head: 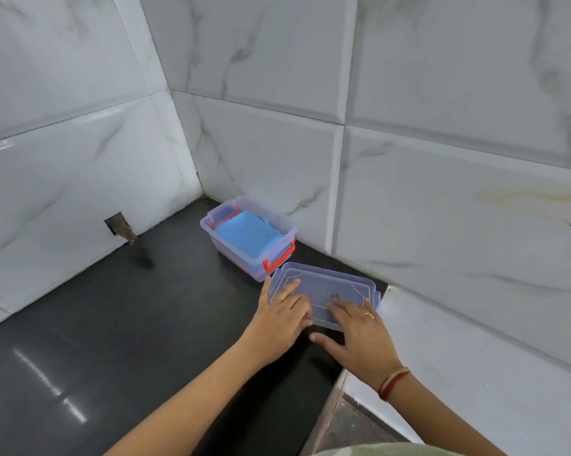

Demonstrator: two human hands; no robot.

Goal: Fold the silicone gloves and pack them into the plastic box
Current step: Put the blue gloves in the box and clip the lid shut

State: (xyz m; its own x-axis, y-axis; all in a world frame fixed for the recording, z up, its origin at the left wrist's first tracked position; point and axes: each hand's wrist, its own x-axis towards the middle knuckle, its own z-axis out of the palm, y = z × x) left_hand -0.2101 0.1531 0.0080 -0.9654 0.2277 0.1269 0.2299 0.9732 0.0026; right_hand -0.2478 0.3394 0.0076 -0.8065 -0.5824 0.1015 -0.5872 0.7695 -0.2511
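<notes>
A clear plastic box (211, 222) with red clip handles stands open on the dark counter, close to the tiled corner. Folded blue silicone gloves (247, 236) fill it. The box's clear lid (340, 287) lies flat on the counter just in front of the box, near the right wall. My left hand (282, 317) rests on the lid's left end with fingers spread over its top. My right hand (353, 337) lies on the lid's near right part, fingers on top and thumb stretched along the near edge. Whether either hand grips the lid's edge is not clear.
The dark glossy counter (113, 340) runs left and toward me. White marble tiles (442, 209) wall it in behind and on the right. A broken hole (121, 225) shows low in the left wall. The counter's edge drops off at the lower right.
</notes>
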